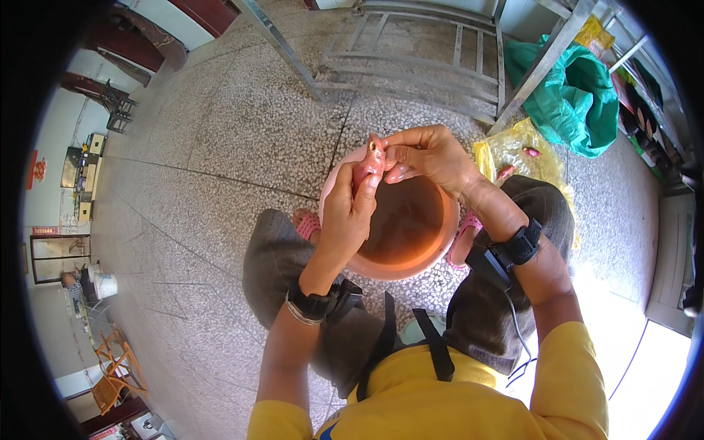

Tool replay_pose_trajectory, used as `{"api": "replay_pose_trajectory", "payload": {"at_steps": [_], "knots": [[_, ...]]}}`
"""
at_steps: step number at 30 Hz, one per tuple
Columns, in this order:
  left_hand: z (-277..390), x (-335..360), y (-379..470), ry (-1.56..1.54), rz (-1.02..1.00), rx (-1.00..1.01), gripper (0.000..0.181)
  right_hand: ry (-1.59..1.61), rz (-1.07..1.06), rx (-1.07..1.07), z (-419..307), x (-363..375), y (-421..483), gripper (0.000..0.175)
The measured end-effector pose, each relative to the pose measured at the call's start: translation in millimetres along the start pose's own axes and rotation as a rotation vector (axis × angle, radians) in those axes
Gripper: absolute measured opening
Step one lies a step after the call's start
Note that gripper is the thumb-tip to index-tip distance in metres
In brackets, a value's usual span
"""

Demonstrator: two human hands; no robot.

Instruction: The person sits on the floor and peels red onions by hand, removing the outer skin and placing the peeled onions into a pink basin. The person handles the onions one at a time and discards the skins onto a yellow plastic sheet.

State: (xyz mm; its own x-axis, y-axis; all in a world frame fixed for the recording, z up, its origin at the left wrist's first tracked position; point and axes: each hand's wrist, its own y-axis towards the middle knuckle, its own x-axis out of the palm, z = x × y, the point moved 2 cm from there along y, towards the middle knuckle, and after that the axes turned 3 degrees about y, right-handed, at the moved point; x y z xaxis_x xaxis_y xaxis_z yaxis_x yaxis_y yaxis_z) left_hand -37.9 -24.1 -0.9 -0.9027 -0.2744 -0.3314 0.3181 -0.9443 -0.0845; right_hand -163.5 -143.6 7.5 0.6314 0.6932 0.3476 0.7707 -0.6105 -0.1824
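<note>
A wet, red-skinned sweet potato (369, 165) with a dark hollow spot near its upper end is upright in my left hand (347, 212), gripped between thumb and fingers. From the right, the bent fingertips of my right hand (434, 159) meet its side; whether they grip it is hidden. Both hands are over the rim of a round pink basin (385, 270). Murky brown water (407, 220) fills much of the basin, and nothing can be made out below its surface.
Right of the basin, a yellow plastic bag (542, 165) lies on the speckled floor with small red sweet potatoes (531, 152) on it. Behind it sits a green sack (577, 104). A metal frame (412, 58) stands ahead. My knees and pink sandals (309, 225) flank the basin.
</note>
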Motion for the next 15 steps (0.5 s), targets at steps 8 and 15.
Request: {"api": "replay_pose_trajectory", "payload": {"at_steps": [8, 15], "knots": [[12.5, 4.3, -8.3, -0.615, -0.319, -0.102, 0.045, -0.324, -0.045, -0.307, 6.8, 31.7, -9.1, 0.028], [14.0, 18.2, -8.7, -0.511, -0.342, -0.154, 0.015, -0.280, 0.163, -0.217, 8.2, 31.7, -1.7, 0.047]]}}
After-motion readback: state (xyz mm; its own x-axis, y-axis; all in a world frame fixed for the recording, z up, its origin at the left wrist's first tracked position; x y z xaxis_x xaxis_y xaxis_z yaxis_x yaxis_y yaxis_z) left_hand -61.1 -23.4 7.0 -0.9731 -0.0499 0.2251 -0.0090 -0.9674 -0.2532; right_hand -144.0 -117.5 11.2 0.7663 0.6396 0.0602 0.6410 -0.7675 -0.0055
